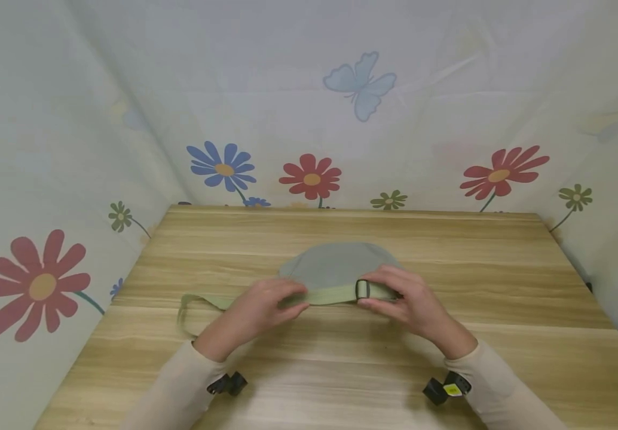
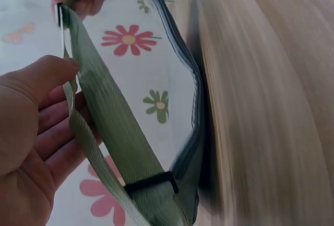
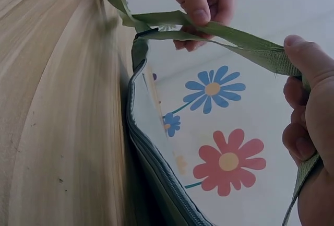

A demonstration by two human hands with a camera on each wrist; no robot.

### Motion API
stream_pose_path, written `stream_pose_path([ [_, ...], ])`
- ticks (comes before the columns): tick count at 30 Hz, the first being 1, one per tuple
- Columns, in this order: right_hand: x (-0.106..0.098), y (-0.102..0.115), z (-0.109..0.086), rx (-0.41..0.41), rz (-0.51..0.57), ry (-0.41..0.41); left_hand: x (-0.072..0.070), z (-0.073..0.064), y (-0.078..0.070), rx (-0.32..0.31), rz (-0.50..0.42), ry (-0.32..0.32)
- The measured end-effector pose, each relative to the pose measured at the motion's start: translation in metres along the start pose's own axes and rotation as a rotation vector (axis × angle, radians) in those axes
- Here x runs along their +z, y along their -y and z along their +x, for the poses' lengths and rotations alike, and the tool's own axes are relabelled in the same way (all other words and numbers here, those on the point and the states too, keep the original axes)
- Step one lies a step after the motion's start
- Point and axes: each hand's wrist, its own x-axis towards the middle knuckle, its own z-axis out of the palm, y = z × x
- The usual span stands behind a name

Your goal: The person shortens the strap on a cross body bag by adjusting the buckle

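Note:
A grey-green waist bag lies on the table in front of both hands, its zipper running along one edge in the right wrist view. Its green webbing strap is stretched between the hands. My left hand pinches the doubled strap between thumb and fingers. At the other end my right hand grips the strap by a black slider buckle. A second black buckle shows lower on the strap in the left wrist view. Beyond my left hand a strap loop stands up off the wood.
The wood-grain table spreads out around the bag. Behind it and at the sides hangs a pale curtain printed with flowers and a butterfly. Small black cameras are worn at both wrists.

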Motion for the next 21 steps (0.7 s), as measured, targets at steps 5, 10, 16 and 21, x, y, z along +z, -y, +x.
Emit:
stream_pose_path([
  [5, 0.002, -0.001, 0.0, 0.004, 0.008, -0.003, -0.001, -0.003, 0.001, -0.069, -0.028, 0.048],
  [10, 0.001, 0.0, -0.001, 0.024, 0.015, -0.008, 0.011, 0.015, -0.004, -0.123, -0.055, 0.156],
  [16, -0.002, 0.0, -0.002, 0.084, -0.027, 0.05, 0.023, 0.031, -0.014, -0.113, 0.002, 0.153],
  [21, -0.004, -0.001, 0.001, 0.059, -0.099, 0.131, 0.026, 0.042, -0.02, -0.058, -0.006, 0.116],
])
